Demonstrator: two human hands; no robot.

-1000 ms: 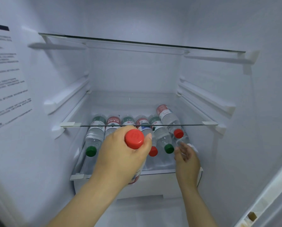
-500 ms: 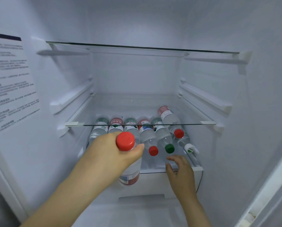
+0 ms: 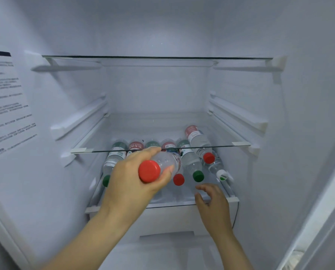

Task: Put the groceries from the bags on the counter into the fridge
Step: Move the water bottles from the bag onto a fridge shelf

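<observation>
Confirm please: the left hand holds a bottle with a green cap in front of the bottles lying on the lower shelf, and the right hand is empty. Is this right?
Not quite. In the head view the bottle in the left hand has a red cap, not green. The rest holds: bottles lie on the lower shelf, and the right hand is empty.

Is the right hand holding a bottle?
No: the right hand hangs open and empty by the shelf edge; the left hand holds the red-capped bottle.

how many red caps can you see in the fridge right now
3. One on the bottle held in the left hand, one just right of that hand, one on the raised bottle farther right. The hand may hide more.
</observation>
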